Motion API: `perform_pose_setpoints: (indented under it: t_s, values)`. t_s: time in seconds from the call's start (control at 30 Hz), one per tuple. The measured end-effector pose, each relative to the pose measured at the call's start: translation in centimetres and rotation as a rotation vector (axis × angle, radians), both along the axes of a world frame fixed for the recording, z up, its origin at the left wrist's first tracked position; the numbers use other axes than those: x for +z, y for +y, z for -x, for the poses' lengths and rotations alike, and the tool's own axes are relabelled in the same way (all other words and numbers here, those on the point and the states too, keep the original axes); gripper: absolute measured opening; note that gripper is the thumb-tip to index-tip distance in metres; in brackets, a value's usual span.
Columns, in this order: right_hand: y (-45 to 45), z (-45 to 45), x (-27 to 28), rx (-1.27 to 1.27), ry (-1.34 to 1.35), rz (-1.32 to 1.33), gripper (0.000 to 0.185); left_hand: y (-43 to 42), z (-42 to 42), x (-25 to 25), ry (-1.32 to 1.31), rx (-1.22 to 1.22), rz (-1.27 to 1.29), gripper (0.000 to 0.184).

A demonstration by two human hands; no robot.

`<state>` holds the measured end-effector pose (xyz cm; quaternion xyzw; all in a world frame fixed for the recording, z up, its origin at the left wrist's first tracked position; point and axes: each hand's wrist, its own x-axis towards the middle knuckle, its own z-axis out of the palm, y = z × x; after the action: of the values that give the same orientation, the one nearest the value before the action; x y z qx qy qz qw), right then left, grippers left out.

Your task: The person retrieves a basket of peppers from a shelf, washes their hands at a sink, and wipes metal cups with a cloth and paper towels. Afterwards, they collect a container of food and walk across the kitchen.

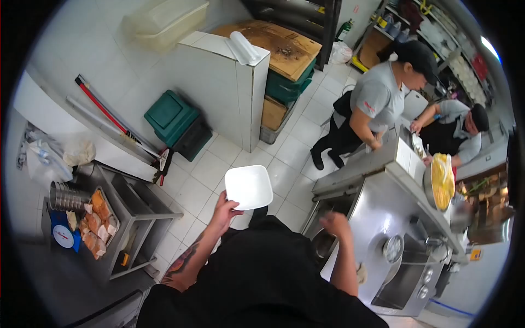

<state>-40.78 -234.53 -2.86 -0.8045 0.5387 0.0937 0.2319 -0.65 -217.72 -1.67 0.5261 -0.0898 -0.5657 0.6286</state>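
My left hand [224, 212] grips the lower left edge of a white square bowl [249, 187], with the thumb over the rim. The bowl's pale inside faces up at me, and I see nothing in it. My right hand [334, 224] is raised beside the steel counter [372, 218]. Its fingers look bent but are smeared by motion, so what they hold, if anything, does not show. A round metal container [393, 249] stands on that counter, farther right, near the sink [402, 281].
At left, a steel table [123, 218] bears a tray of orange-pink pieces [98, 224] and a blue scale [64, 236]. Green bins [174, 117] stand by the low tiled wall [219, 87]. Two co-workers in caps [377, 98] [451, 128] work at right, beyond a ledge with a yellow-filled bag [442, 183].
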Motion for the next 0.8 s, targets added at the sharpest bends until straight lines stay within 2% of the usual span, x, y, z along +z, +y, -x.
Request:
perform_pose_setpoints:
  t_s: [0.07, 0.1, 0.13, 0.17, 0.2, 0.23, 0.27, 0.4, 0.5, 0.57, 0.6, 0.67, 0.8]
  values:
    - [-8.5, -5.2, 6.5, 0.012, -0.152, 0.104, 0.041, -3.6, 1.1, 0.0, 0.082, -0.004, 0.04, 0.059]
    - [-13.9, -6.2, 6.0, 0.008, -0.29, 0.244, 0.042, -5.7, 1.1, 0.2, 0.112, -0.018, 0.066, 0.058]
    - [-18.9, -8.5, 7.7, 0.058, -0.444, 0.353, 0.038, -7.8, 0.6, 0.7, 0.113, -0.021, 0.069, 0.058]
    - [-22.7, -11.5, 12.0, -0.019, -0.533, 0.224, 0.033, -9.6, 0.1, 1.3, 0.096, -0.062, 0.067, 0.058]
    - [-27.3, -13.0, 13.2, 0.064, -0.534, 0.369, 0.033, -11.4, -0.3, 2.0, 0.08, -0.104, 0.069, 0.058]
    - [-31.8, -14.3, 13.5, 0.148, -0.675, 0.587, 0.032, -13.2, -0.6, 3.1, 0.083, -0.116, 0.07, 0.058]
    - [-34.3, -15.9, 16.4, 0.062, -0.67, 0.523, 0.033, -15.4, -1.0, 4.5, 0.025, -0.147, 0.063, 0.058]
    - [-46.3, -17.0, 15.0, -0.102, -0.543, 0.712, 0.039, -25.4, -2.6, 7.7, -0.036, -0.263, 0.067, 0.059]
    - [-49.4, -15.7, 13.4, -0.263, -0.438, 0.708, 0.05, -35.0, -4.0, 6.8, -0.038, -0.338, 0.139, 0.058]
    - [-48.0, -14.7, 13.7, -0.34, -0.718, 0.588, 0.063, -41.5, -4.2, 7.0, -0.053, -0.37, 0.142, 0.059]
    - [-48.0, -14.4, 13.6, -0.357, -0.709, 0.588, 0.063, -44.6, -4.2, 7.1, -0.051, -0.347, 0.16, 0.059]
    - [-47.9, -13.9, 13.5, -0.45, -1.073, 0.326, 0.075, -50.3, -3.9, 7.5, -0.043, -0.341, 0.166, 0.058]
    - [-46.9, -12.3, 15.7, -0.574, -1.16, 0.137, 0.079, -58.1, -2.7, 8.4, 0.003, -0.344, 0.118, 0.061]
